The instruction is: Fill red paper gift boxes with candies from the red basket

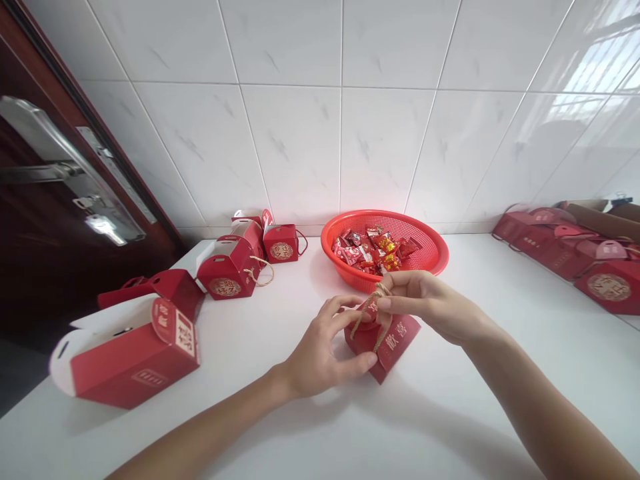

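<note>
A small red gift box (400,337) with pale printed characters sits on the white table in front of me. My left hand (333,347) grips its left side, fingers on the top and thumb against the near edge. A twisted tan cord (381,292) comes up from the box top, and my right hand (425,300) pinches it between thumb and fingers. Just behind the box stands a red plastic basket (435,250) holding several wrapped candies (373,250). Part of the box top is hidden by my fingers.
At left, a large open red box (135,363) lies near more red boxes (227,277), some with cord handles. A row of red boxes (607,283) lines the right side. A tiled wall (290,147) closes off the back; a dark door (45,220) is at far left.
</note>
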A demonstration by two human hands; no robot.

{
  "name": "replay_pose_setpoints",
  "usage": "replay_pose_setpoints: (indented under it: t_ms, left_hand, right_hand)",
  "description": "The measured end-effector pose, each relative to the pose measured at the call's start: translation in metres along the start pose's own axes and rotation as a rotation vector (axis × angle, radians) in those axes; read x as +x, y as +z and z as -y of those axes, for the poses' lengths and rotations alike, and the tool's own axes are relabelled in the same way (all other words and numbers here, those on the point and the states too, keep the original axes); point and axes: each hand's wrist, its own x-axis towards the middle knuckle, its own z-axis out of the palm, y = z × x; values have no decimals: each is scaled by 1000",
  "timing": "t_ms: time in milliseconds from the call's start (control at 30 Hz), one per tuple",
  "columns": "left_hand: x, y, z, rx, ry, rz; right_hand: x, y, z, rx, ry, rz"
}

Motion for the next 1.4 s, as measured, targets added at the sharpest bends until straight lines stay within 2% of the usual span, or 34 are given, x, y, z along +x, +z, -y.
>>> replay_pose_setpoints:
  t_ms: [67, 233, 300, 433, 533, 633, 767, 867, 933, 1000, 1067, 1300, 1400]
  left_hand:
    - [0, 1, 4, 25, -22, 32]
    - [-1, 4, 15, 37, -18, 71]
    - [0, 5, 17, 31, -6, 65]
    - [0, 6, 19, 38, 2, 77]
    - [-1, 5, 18, 68, 7, 113]
    - [-3, 4, 15, 52, 31, 123]
    - [-2, 2, 16, -40, 37, 0]
    - [3, 2, 23, -105, -73, -66]
    - [7, 3, 31, -195, -229, -51]
    - [10, 5, 40, -304, -386, -46]
    - [12, 5, 47, -368, -469, -58]
    - [14, 3, 53, -334, -449, -10]
    - [13, 4, 55, -322, -445, 7]
  right_hand:
    - [0, 1, -4, -133, 16, -17]
    - [-9, 8, -6, -747, 12, -259]
    - [-14, 11, -3, -939, 57, -270]
    - [-17, 10, 5, -1131, 38, -327]
    - [-14, 5, 8, -1079, 7, -373]
    - [-15, -4, 9, -965, -24, -341]
    - [-25, -24, 18, -916, -65, -371]
    - [-36, -43, 29, -886, -44, -426]
    - [-43, -57, 37, -859, 36, -480]
    - [-49, -72, 41, -823, 115, -593]
    - [-54, -87, 43, -795, 163, -734]
    - [-64, -131, 30, -708, 346, -1188]
    - [-68, -153, 15, -694, 339, -1377]
